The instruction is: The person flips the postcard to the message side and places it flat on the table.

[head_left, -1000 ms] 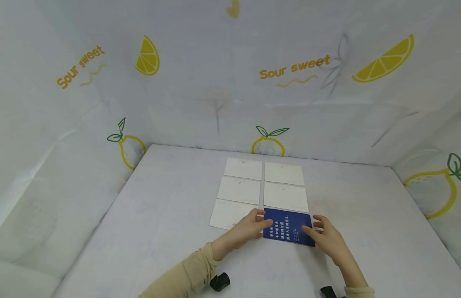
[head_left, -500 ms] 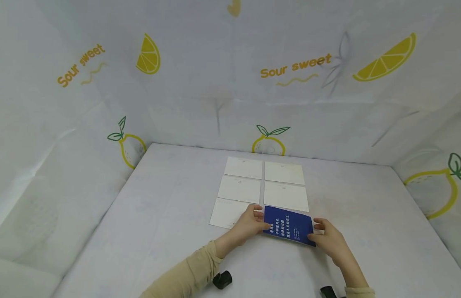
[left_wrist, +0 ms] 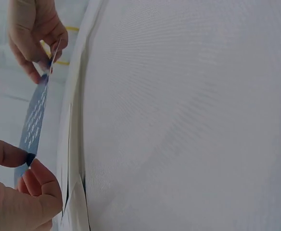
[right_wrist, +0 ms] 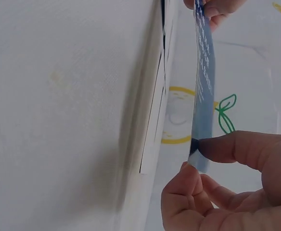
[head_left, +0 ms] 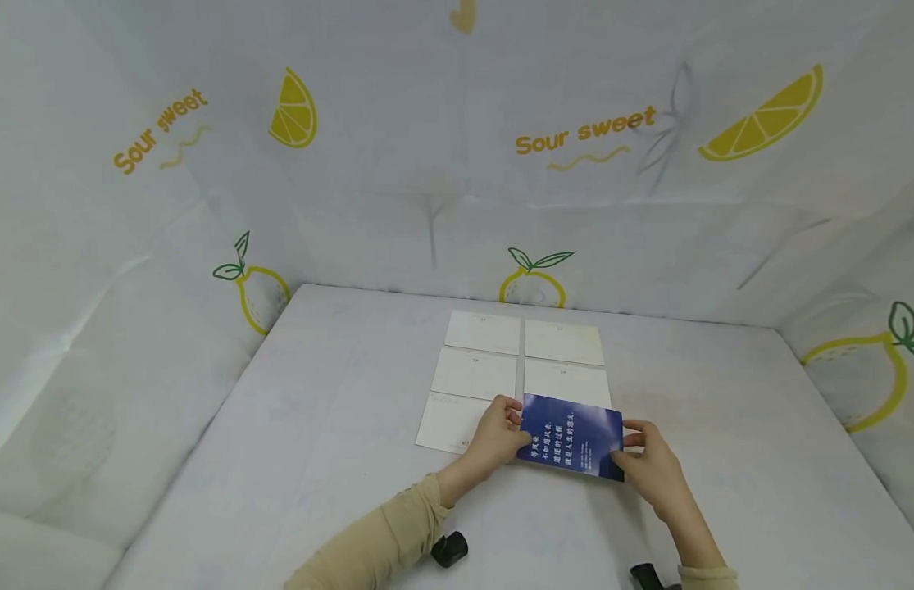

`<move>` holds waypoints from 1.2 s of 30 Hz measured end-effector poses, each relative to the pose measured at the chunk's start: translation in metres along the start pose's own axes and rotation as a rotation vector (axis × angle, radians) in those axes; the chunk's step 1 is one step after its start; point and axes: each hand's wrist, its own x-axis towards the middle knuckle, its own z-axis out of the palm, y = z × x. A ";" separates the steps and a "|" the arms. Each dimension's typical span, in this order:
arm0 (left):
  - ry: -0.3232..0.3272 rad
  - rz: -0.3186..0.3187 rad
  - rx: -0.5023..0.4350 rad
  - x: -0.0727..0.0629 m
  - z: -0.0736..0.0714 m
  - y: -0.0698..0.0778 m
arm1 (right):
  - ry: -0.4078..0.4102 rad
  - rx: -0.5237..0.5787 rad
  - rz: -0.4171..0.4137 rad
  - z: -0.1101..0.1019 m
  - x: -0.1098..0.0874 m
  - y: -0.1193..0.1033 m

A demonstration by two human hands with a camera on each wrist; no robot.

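A blue card [head_left: 575, 434] with lines of white writing hangs between the two hands, raised off the table with its printed face up. My left hand [head_left: 493, 442] pinches its left edge between thumb and fingers. At the opposite edge, my right hand [head_left: 654, 467] pinches the card the same way. Both wrist views show the blue card [left_wrist: 34, 115] nearly edge-on, apart from the tabletop. Beyond it lie white cards [head_left: 474, 375] in two columns, three on the left and two on the right. The left hand covers part of the nearest left card.
The white table [head_left: 338, 393] meets a pale cloth backdrop [head_left: 397, 164] printed with lemons at the back and sides. Black objects, one [head_left: 450, 549] by the left forearm and one [head_left: 646, 576] by the right wrist, show near the front.
The blue card has risen from the table and moved slightly away from me, now overlapping the lower right white card in view. Both hands have tightened to a pinch and moved with it.
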 end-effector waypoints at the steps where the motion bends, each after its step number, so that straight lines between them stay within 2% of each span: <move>1: 0.005 0.007 0.007 0.000 0.000 0.000 | 0.013 0.001 0.001 0.000 0.000 0.000; 11: 0.042 0.039 0.014 0.003 -0.003 0.005 | 0.202 0.002 -0.057 -0.003 -0.001 0.000; 18: 0.060 0.086 -0.019 0.004 -0.005 0.009 | 0.262 0.042 -0.062 -0.005 -0.001 -0.001; 21: 0.065 0.066 -0.047 0.004 -0.005 0.011 | 0.288 0.069 -0.068 -0.005 0.000 0.000; 24: 0.066 0.036 -0.078 0.004 -0.006 0.012 | 0.285 0.122 -0.090 -0.007 0.000 0.002; 28: 0.056 0.008 -0.130 0.005 -0.007 0.012 | 0.216 0.208 -0.135 -0.012 -0.002 0.005; 33: 0.041 0.009 -0.116 0.005 -0.009 0.008 | 0.162 0.265 -0.080 -0.014 0.004 0.017; 36: 0.013 0.025 -0.083 0.004 -0.010 0.005 | 0.165 0.289 -0.048 -0.009 0.019 0.041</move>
